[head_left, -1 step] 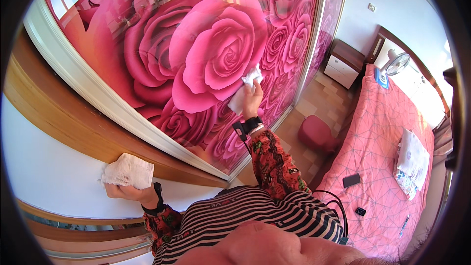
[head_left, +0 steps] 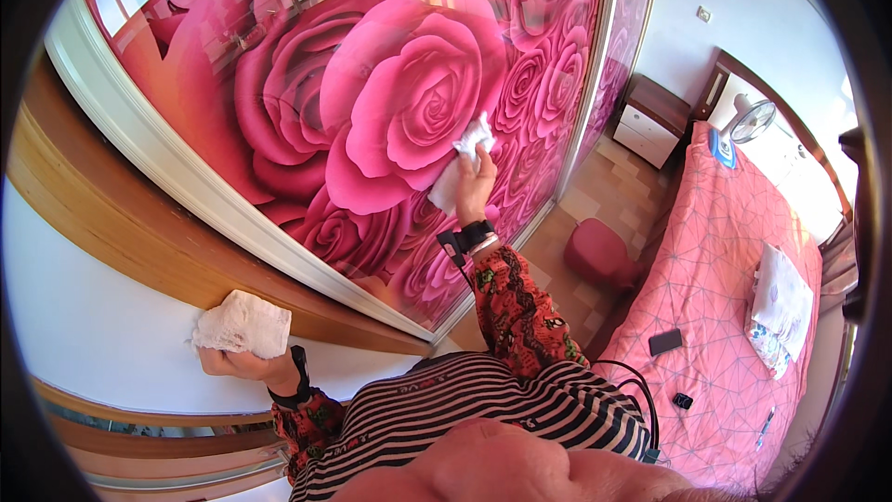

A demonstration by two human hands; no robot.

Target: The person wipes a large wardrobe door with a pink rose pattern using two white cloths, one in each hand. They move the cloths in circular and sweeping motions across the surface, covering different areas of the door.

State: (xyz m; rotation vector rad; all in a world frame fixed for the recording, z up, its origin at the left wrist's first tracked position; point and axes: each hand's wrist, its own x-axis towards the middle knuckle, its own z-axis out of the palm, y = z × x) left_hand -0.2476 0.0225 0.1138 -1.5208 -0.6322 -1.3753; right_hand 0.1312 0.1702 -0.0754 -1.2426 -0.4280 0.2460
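My right hand (head_left: 475,188) is closed on a crumpled white cloth (head_left: 476,134) and holds it against a glossy panel (head_left: 390,84) printed with large pink roses. Part of the cloth hangs below the fingers, to their left. At lower left, my left hand (head_left: 232,364) grips a folded, off-white cloth (head_left: 245,323), thick and textured, in front of the wood-edged white surface (head_left: 121,316). Its fingers are partly covered by that cloth. Both wrists carry black straps, and the sleeves are red and patterned.
A white frame (head_left: 186,163) borders the panel. To the right stands a bed with a pink cover (head_left: 706,307), bearing a phone (head_left: 665,342), a pillow (head_left: 780,293) and a small fan (head_left: 753,119). A dark pink stool (head_left: 599,249) and a nightstand (head_left: 650,121) stand near it.
My right hand and its cloth have shifted very slightly left along the panel. My left hand has stayed in place.
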